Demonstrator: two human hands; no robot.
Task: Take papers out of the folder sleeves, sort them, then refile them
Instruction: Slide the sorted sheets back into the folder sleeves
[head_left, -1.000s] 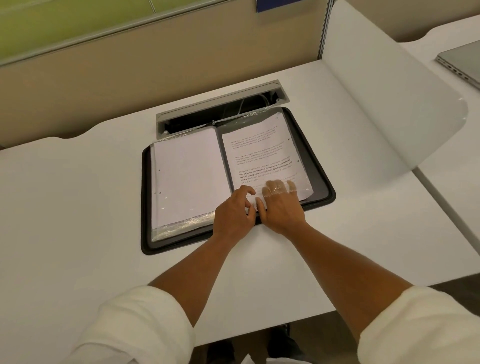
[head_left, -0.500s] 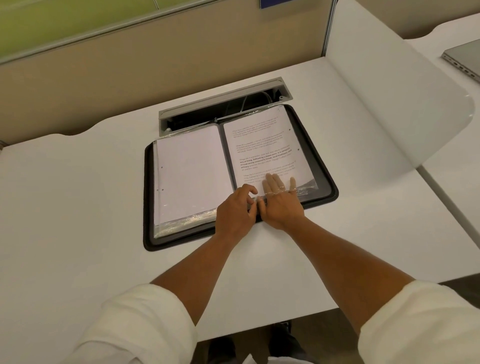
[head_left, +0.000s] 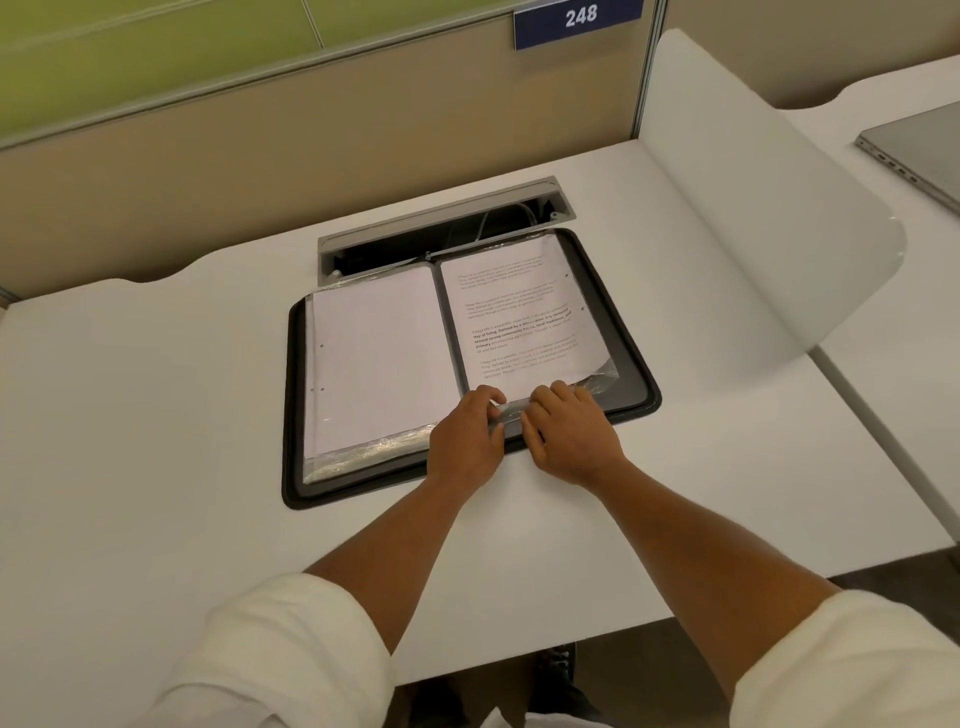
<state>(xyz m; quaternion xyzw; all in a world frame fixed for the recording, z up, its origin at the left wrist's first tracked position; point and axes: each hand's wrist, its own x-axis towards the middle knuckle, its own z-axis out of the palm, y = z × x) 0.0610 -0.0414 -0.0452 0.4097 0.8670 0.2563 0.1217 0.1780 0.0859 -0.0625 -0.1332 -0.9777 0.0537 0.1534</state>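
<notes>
1. Now a black folder (head_left: 631, 364) lies open at the centre of the frame on the white desk (head_left: 156, 415).
2. Its left sleeve (head_left: 374, 364) holds a blank sheet with punched holes.
3. Its right sleeve (head_left: 602, 376) holds a printed page (head_left: 519, 322), which sits high in the plastic.
4. Left hand (head_left: 467, 441) and right hand (head_left: 571, 434) both pinch the lower edge of the right sleeve with curled fingers.
5. At the upper right edge of the frame lies a closed laptop (head_left: 919, 150).

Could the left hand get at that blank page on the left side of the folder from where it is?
Probably yes: the left hand sits at the folder's near edge beside the blank page, nothing lying between them.
</notes>
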